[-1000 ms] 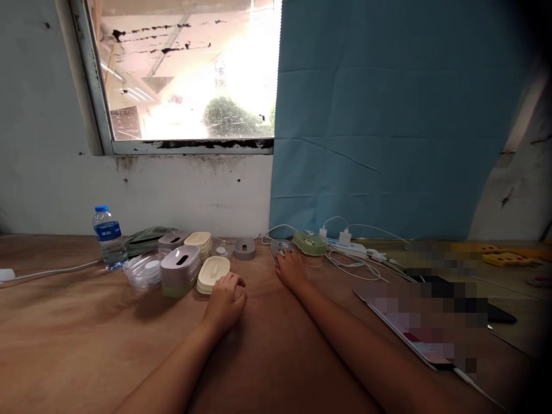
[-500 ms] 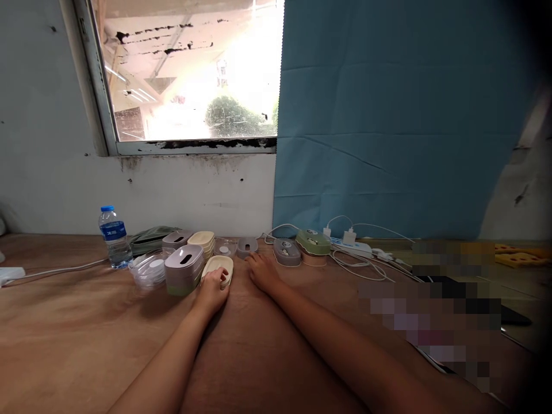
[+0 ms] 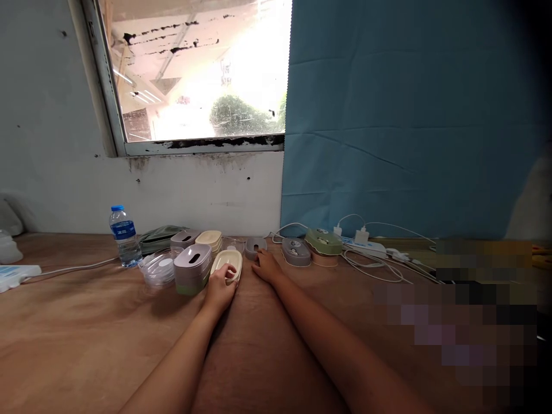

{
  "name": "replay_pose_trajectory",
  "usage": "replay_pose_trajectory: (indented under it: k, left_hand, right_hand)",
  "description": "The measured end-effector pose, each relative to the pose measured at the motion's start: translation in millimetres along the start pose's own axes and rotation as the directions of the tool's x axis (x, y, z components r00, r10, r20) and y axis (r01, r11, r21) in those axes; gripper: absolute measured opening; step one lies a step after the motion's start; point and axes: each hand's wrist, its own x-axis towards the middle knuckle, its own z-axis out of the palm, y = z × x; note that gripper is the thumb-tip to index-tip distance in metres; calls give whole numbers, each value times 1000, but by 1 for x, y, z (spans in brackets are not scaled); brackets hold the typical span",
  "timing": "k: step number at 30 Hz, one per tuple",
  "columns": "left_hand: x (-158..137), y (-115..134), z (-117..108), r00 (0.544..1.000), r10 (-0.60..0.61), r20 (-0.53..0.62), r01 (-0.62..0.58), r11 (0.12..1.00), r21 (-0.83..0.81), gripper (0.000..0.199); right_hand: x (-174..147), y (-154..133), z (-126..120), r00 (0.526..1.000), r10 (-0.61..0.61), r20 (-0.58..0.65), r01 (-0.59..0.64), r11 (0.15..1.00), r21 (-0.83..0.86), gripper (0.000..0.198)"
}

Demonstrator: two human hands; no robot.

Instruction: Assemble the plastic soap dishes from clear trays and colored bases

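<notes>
A shallow cream plastic tray (image 3: 228, 260) with a raised rim is pinched at its near right edge by my left hand (image 3: 221, 286). The thumb and fingers curl over the rim, and the tray tips toward me. Just left of it stands a stack of mauve slotted box lids (image 3: 193, 260) with green at its base. My right hand (image 3: 266, 266) lies palm down on the table with its fingers stretched forward, holding nothing visible. Its fingertips are close to a grey slotted lid (image 3: 256, 245); whether they touch it I cannot tell.
Cream trays (image 3: 210, 238) are stacked behind, and clear plastic covers (image 3: 158, 269) lie to the left beside a water bottle (image 3: 125, 241). On the right are a grey box (image 3: 296, 253), a green box (image 3: 323, 241) and a power strip (image 3: 364, 248) with loose white cables.
The cream tray under my left hand has come up and tilted toward me. My right hand stays near the grey lid. The whole view has shifted slightly.
</notes>
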Motion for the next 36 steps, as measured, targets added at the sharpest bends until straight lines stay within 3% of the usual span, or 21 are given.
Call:
replay_pose_trajectory:
  k: [8, 11, 14, 18, 21, 28, 36]
  left_hand:
    - [-9, 20, -6, 988, 112, -103, -126, 982, -143, 10]
    - [-12, 29, -9, 986, 168, -20, -167, 946, -279, 10]
    - [-14, 36, -17, 962, 238, 135, -170, 906, -387, 12]
    - [-14, 40, -30, 857, 335, 391, -129, 876, -465, 16]
    - [-15, 40, -34, 774, 373, 512, -68, 852, -519, 19]
    - [-13, 29, -39, 586, 441, 680, 143, 769, -623, 26]
    - [-13, 24, -40, 533, 422, 733, 201, 778, -595, 29]
  right_hand:
    - [-17, 17, -14, 996, -67, -59, 73, 992, 107, 25]
    - [-31, 21, -24, 992, -115, -58, 123, 979, 160, 22]
    - [-50, 22, -39, 983, -180, -47, 186, 957, 221, 23]
    - [-77, 23, -63, 964, -265, -23, 260, 919, 298, 33]
    - [-95, 24, -80, 949, -314, -12, 302, 900, 315, 41]
    - [-131, 35, -100, 936, -352, 15, 337, 907, 253, 21]
    - [-154, 48, -120, 939, -344, 15, 339, 930, 145, 23]
